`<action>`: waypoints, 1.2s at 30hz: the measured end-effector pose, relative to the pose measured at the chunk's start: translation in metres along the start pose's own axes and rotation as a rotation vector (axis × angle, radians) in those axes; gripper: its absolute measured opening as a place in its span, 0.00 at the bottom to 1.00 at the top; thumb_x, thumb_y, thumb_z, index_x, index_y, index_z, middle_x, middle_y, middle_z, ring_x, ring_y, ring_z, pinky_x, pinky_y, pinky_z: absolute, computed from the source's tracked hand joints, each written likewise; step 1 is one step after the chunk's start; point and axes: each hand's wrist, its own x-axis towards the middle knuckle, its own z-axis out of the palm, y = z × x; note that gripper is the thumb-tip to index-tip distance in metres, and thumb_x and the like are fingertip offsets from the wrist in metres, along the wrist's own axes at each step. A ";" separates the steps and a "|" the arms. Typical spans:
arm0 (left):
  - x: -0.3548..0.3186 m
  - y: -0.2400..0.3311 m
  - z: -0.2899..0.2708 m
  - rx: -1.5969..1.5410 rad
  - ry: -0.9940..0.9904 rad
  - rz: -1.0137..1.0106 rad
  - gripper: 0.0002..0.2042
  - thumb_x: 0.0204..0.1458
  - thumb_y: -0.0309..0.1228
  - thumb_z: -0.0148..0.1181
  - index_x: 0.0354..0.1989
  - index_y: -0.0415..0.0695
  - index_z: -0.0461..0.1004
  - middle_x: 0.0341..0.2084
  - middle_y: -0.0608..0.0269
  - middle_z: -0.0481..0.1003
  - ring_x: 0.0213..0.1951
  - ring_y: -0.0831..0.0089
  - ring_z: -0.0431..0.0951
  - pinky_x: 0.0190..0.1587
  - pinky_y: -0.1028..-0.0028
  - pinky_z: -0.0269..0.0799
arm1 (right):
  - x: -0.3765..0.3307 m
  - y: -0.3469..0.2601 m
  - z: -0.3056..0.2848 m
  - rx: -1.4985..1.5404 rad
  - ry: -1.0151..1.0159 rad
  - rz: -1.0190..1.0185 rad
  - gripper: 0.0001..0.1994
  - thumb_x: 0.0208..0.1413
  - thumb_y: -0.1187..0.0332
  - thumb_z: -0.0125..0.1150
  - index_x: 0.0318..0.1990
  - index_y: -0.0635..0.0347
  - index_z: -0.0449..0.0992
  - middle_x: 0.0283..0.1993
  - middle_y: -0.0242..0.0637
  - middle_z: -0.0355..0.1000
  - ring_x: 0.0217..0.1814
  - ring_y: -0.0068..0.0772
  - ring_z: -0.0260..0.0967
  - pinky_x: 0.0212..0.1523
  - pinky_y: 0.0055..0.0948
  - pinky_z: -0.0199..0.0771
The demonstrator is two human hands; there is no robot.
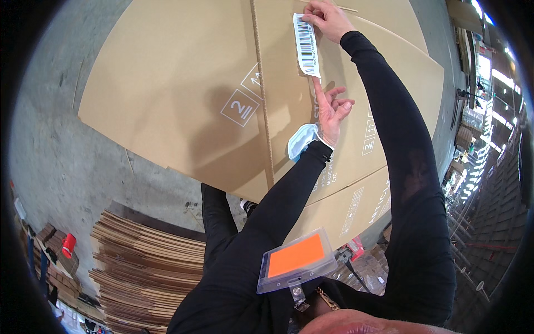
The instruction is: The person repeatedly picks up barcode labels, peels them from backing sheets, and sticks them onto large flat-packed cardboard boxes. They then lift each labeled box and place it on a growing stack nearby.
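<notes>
Right hand [328,21]: narrow, with the thumb and a finger close together, pinching the top end of the label; the other fingers are bent in
Left hand [332,114]: fairly wide and loose, with one long finger pointing up and its tip touching the bottom end of the label; the other fingers bend a little and the thumb sticks out to the right
White label [306,45]: between the two hands, over the top of the big box, just right of the long seam, with black bars on it; I cannot tell if all of it is flat
Right arm [400,106]: in a black sleeve, reaching far up along the right side, then bending in to the left at the wrist
Left arm [272,209]: in a black sleeve too, going up and to the right from low down
Blue mask [301,141]: hanging at the left wrist
Big box [150,83]: brown, under both hands
Badge [296,256]: orange, in a clear holder, near the chest
Cardboard pile [144,273]: on the low left, in many thin layers
</notes>
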 end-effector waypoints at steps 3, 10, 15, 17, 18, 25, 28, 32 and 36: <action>0.000 0.002 -0.002 0.000 0.008 0.003 0.50 0.53 0.28 0.60 0.73 0.63 0.25 0.52 0.45 0.62 0.42 0.67 0.74 0.50 0.68 0.71 | 0.000 0.000 0.003 0.017 -0.005 0.019 0.11 0.50 0.58 0.64 0.32 0.56 0.76 0.28 0.42 0.75 0.31 0.39 0.73 0.34 0.37 0.71; 0.001 0.002 -0.006 0.032 0.027 -0.004 0.50 0.53 0.29 0.60 0.73 0.63 0.24 0.51 0.45 0.65 0.42 0.67 0.75 0.48 0.69 0.72 | 0.000 -0.002 0.012 -0.125 0.041 -0.003 0.12 0.50 0.56 0.64 0.32 0.55 0.75 0.30 0.44 0.72 0.35 0.45 0.72 0.37 0.40 0.71; 0.001 0.000 -0.007 0.090 0.009 -0.022 0.49 0.54 0.35 0.58 0.72 0.64 0.21 0.53 0.44 0.67 0.43 0.63 0.78 0.44 0.67 0.73 | -0.005 0.007 0.018 -0.185 0.124 -0.062 0.13 0.51 0.55 0.64 0.33 0.54 0.75 0.33 0.44 0.71 0.38 0.46 0.71 0.39 0.41 0.71; 0.001 0.000 -0.009 0.085 0.015 -0.030 0.49 0.54 0.34 0.57 0.72 0.64 0.20 0.53 0.44 0.67 0.43 0.62 0.78 0.44 0.67 0.73 | -0.005 0.007 0.020 -0.181 0.125 -0.067 0.13 0.51 0.55 0.64 0.34 0.54 0.75 0.34 0.44 0.72 0.38 0.47 0.71 0.40 0.42 0.71; 0.001 0.001 -0.010 0.083 0.018 -0.033 0.49 0.54 0.34 0.57 0.72 0.64 0.20 0.53 0.44 0.67 0.43 0.62 0.78 0.44 0.67 0.73 | -0.005 0.006 0.021 -0.178 0.125 -0.070 0.13 0.51 0.55 0.65 0.35 0.54 0.76 0.35 0.44 0.72 0.39 0.47 0.71 0.40 0.42 0.71; -0.001 0.001 -0.010 0.102 0.018 -0.041 0.49 0.55 0.35 0.57 0.72 0.64 0.20 0.54 0.43 0.66 0.44 0.62 0.78 0.46 0.66 0.73 | 0.005 0.031 0.028 -0.292 0.207 -0.002 0.20 0.48 0.51 0.68 0.36 0.60 0.74 0.38 0.47 0.72 0.43 0.47 0.72 0.44 0.42 0.72; -0.003 -0.007 -0.002 0.073 -0.021 -0.065 0.49 0.55 0.35 0.57 0.72 0.64 0.20 0.54 0.43 0.66 0.45 0.62 0.77 0.47 0.66 0.72 | 0.004 0.066 0.013 -0.503 0.370 0.114 0.25 0.46 0.49 0.69 0.39 0.63 0.72 0.41 0.50 0.72 0.45 0.49 0.71 0.46 0.43 0.71; -0.002 0.003 -0.014 0.102 0.010 -0.046 0.49 0.55 0.35 0.57 0.72 0.63 0.20 0.54 0.42 0.66 0.45 0.61 0.77 0.48 0.65 0.72 | 0.016 0.037 0.019 -0.226 0.131 0.305 0.25 0.47 0.51 0.68 0.42 0.65 0.71 0.46 0.54 0.71 0.48 0.53 0.70 0.48 0.43 0.71; -0.004 0.000 -0.006 0.063 0.002 -0.087 0.49 0.55 0.35 0.58 0.72 0.62 0.20 0.54 0.42 0.66 0.45 0.61 0.78 0.48 0.65 0.72 | 0.001 0.052 0.008 0.047 0.240 0.285 0.18 0.53 0.59 0.62 0.43 0.65 0.71 0.50 0.55 0.70 0.51 0.53 0.69 0.49 0.42 0.70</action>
